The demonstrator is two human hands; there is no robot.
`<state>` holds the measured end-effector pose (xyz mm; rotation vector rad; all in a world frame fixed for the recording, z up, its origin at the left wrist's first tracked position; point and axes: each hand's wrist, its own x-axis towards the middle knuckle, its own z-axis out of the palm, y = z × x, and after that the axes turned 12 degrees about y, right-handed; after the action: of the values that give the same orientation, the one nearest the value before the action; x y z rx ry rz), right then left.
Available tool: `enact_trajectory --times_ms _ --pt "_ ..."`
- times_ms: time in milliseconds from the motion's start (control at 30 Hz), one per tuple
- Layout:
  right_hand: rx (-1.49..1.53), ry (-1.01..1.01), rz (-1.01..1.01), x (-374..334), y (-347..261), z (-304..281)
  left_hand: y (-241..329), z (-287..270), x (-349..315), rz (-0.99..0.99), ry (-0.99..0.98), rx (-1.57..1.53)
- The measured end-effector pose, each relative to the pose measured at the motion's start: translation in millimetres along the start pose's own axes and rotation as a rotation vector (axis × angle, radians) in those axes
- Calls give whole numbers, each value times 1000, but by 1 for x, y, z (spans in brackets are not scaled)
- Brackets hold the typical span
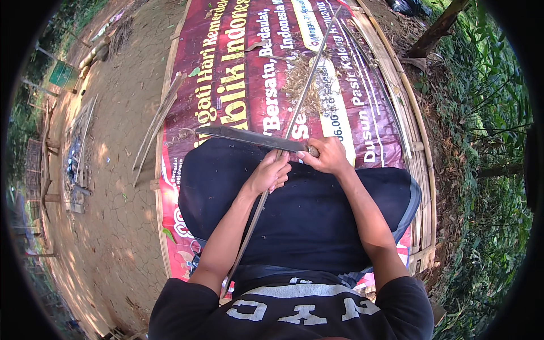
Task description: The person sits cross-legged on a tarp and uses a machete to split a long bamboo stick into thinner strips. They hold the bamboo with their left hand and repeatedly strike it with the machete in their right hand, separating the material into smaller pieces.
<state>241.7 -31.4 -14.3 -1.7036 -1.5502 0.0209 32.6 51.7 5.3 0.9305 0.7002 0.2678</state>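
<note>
My left hand [268, 174] is closed around a long, thin bamboo strip [309, 76]. The strip runs slantwise from the far edge of the mat, over my lap and down past my left forearm. In my right hand [330, 156] is the handle of a machete [243, 136], its broad dark blade pointing left. The blade lies across the strip just beyond my left fingers. Whether its edge bites into the strip cannot be made out. Dark cloth covers my crossed legs below both hands.
Curly shavings [303, 85] lie on the red printed banner [226, 85] over a bamboo platform [428, 170]. Loose strips [156, 124] lean at its left edge; another strip [379, 79] lies at right. Cracked earth [113, 187] is left, green plants [487, 226] right.
</note>
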Motion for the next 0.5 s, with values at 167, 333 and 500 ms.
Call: enact_trajectory --times_ms 167,333,500 --pt "-89 33 -88 -2 9 6 3 4 -4 74 110 222" --pt "-114 31 -129 -11 28 12 -3 8 -7 98 161 314" --pt "-132 87 -196 -8 43 9 2 12 -6 112 154 291"
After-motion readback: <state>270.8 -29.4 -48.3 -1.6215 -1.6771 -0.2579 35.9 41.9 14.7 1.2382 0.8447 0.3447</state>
